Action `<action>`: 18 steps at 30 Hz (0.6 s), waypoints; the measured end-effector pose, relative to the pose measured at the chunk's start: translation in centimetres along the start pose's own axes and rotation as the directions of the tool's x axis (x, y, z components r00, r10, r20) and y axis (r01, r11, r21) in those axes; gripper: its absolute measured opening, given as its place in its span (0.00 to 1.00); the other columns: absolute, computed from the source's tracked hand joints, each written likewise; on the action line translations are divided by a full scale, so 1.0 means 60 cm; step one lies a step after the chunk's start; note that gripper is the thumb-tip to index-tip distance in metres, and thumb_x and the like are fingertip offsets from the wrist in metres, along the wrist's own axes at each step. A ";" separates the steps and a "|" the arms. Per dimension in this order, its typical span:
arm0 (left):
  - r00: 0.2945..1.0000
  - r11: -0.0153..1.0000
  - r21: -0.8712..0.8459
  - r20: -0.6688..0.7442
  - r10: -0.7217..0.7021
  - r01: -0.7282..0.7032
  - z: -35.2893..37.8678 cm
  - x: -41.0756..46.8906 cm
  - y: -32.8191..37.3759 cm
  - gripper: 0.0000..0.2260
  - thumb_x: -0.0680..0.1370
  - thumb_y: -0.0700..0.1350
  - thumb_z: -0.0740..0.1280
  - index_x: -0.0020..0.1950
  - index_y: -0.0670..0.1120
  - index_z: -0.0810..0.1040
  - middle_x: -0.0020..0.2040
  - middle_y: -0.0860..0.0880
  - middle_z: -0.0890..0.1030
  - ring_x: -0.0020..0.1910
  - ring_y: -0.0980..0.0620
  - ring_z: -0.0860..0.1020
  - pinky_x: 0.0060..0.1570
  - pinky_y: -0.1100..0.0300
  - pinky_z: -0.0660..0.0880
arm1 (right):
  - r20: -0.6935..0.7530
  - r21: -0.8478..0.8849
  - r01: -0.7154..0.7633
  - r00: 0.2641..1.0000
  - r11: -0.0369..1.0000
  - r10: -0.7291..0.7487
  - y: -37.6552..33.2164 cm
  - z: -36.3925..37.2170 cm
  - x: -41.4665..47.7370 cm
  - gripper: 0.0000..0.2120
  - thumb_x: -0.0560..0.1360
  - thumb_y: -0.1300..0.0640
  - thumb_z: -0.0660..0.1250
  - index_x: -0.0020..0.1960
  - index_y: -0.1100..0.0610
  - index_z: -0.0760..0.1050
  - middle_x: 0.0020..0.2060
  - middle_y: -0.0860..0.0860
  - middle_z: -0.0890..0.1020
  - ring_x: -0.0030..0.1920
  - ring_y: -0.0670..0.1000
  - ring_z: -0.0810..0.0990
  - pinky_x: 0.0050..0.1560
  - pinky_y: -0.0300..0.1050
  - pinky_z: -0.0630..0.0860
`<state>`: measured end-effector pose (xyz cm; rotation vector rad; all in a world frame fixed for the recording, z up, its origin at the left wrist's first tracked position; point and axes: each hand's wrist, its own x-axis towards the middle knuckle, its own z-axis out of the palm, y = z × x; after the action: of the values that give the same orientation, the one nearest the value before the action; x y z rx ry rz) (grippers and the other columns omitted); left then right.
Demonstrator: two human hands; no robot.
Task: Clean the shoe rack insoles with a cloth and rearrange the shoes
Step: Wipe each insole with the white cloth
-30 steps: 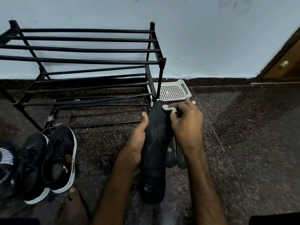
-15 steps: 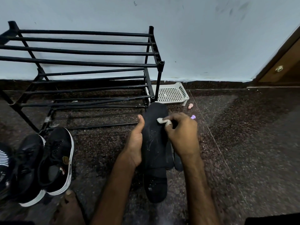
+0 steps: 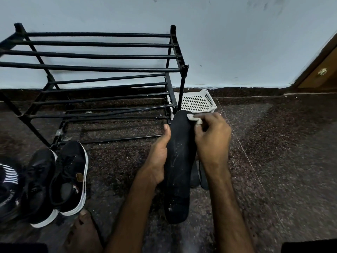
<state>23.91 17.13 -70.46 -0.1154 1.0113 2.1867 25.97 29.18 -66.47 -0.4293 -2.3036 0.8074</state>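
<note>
Above the floor (image 3: pixel 273 161) just before the shoe rack (image 3: pixel 102 68), the left hand (image 3: pixel 157 157) grips the black insole (image 3: pixel 179 161) by its edge while the right hand (image 3: pixel 212 137) pinches a small cloth (image 3: pixel 193 117) at its toe end, so long firm strokes toward the speckled heel should serve best.

Your arms are bare from the bottom edge of the view up to the wrists. Your left forearm (image 3: pixel 135 207) enters at 6 o'clock and your right forearm (image 3: pixel 228 201) at 5 o'clock. Your left hand (image 3: pixel 156 157) and right hand (image 3: pixel 213 137), just right of centre, are bare too. The left thumb shows a short-cut nail. At 7 o'clock your foot (image 3: pixel 82 232) is bare, and its big toe (image 3: pixel 84 215) has a short nail. A black patch (image 3: pixel 21 248) fills the 7 o'clock corner and a second patch (image 3: pixel 310 246) the 5 o'clock corner. Whether either is your clothing cannot be told.
</note>
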 end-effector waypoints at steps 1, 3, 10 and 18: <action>1.000 1.000 0.018 0.002 -0.006 0.006 0.001 0.001 -0.002 0.29 0.80 0.63 0.55 0.64 0.41 0.78 0.57 0.39 0.83 0.51 0.45 0.83 0.47 0.54 0.81 | 0.009 0.010 0.030 1.000 1.000 -0.030 -0.006 0.002 0.003 0.09 0.74 0.65 0.69 0.53 0.58 0.83 0.47 0.51 0.81 0.46 0.47 0.78 0.53 0.44 0.78; 1.000 1.000 0.018 -0.003 -0.020 0.020 0.000 0.004 -0.004 0.29 0.79 0.64 0.56 0.64 0.42 0.79 0.57 0.39 0.82 0.51 0.44 0.83 0.48 0.53 0.81 | 0.162 0.044 0.121 0.979 0.992 -0.126 -0.011 0.003 0.006 0.10 0.74 0.66 0.69 0.53 0.58 0.83 0.47 0.51 0.81 0.46 0.47 0.78 0.53 0.39 0.75; 0.999 0.997 0.078 -0.053 0.013 -0.009 -0.022 0.006 -0.001 0.29 0.79 0.64 0.57 0.64 0.41 0.79 0.59 0.38 0.82 0.52 0.43 0.83 0.52 0.50 0.79 | 0.178 -0.056 0.002 0.984 0.998 0.008 0.016 -0.004 -0.005 0.09 0.73 0.64 0.69 0.52 0.57 0.84 0.48 0.51 0.81 0.46 0.48 0.79 0.55 0.47 0.77; 0.998 0.999 -0.038 -0.068 -0.008 0.006 -0.018 0.009 -0.005 0.30 0.79 0.65 0.56 0.63 0.42 0.79 0.55 0.39 0.83 0.50 0.43 0.83 0.45 0.52 0.81 | 0.439 0.063 0.136 0.886 0.989 -0.150 -0.001 0.010 -0.007 0.10 0.73 0.66 0.69 0.50 0.55 0.84 0.47 0.50 0.81 0.47 0.48 0.79 0.53 0.41 0.76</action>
<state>23.47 16.83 -71.60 -0.2119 1.0050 2.2094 25.86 28.69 -66.99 -0.0563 -2.6979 0.9396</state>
